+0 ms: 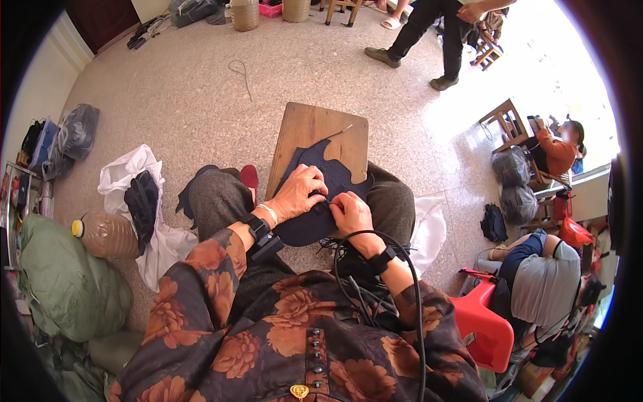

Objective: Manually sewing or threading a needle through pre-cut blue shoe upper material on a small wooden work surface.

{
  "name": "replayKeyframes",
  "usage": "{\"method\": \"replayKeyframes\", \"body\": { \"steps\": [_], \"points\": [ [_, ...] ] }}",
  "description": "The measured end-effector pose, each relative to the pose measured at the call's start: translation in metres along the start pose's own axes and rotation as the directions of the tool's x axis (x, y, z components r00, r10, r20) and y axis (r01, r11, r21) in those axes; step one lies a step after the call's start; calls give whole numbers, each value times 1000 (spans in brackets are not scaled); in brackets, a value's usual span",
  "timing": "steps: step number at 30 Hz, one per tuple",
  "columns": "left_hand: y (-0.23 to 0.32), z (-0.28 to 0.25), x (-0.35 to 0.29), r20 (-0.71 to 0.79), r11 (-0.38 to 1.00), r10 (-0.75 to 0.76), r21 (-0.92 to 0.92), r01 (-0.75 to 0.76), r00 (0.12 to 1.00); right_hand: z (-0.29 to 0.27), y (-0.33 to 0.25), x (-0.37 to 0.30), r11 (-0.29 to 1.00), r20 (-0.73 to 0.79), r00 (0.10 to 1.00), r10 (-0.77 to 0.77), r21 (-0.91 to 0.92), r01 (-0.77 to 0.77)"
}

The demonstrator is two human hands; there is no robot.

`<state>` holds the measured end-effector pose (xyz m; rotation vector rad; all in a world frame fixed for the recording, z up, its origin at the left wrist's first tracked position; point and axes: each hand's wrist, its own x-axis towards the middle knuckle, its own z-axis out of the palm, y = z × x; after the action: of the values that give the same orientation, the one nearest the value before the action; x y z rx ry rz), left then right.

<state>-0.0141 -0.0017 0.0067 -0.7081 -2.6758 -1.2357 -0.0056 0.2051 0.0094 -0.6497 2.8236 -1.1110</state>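
Observation:
Dark navy fabric pieces [305, 224] lie across my lap and over the near part of a wooden board [301, 124]. My left hand [298, 191] is closed with thumb and fingers pinching the fabric's edge. Close beside it, my right hand [351, 213] also pinches at the fabric, fingertips nearly meeting the left ones. Anything small between the fingertips is too hidden to make out. A thin hook-like tool [341, 130] rests on the board beyond the cloth, its tip by a cut-out edge. Dark loose threads [328, 246] hang below my right hand.
A black cable [418, 315] loops over my right forearm. On the left are a brown-filled jug [110, 236], a white bag [164, 248] and a green sack [67, 281]. A red stool [483, 325] stands at right. Another person stands ahead; others sit to the right.

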Motion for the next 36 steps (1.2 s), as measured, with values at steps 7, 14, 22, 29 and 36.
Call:
{"method": "replayKeyframes", "body": {
  "steps": [7,14,22,29,36],
  "points": [
    [0,0,4,17,1000,6,-5,-6,1000,5,4,0,993,-36,998,-58,-101,54],
    [4,-6,13,173,988,11,147,-37,985,-5,1,-9,996,-20,996,-89,5,89],
    [-3,-7,20,375,880,204,335,-338,904,-4,23,-1,908,35,983,178,380,-178],
    [-2,-7,9,304,800,345,399,-447,888,-5,33,1,844,90,982,165,502,-188],
    [14,-6,5,290,614,418,608,-503,861,-6,29,0,879,60,989,134,453,-147]
  ]
}}
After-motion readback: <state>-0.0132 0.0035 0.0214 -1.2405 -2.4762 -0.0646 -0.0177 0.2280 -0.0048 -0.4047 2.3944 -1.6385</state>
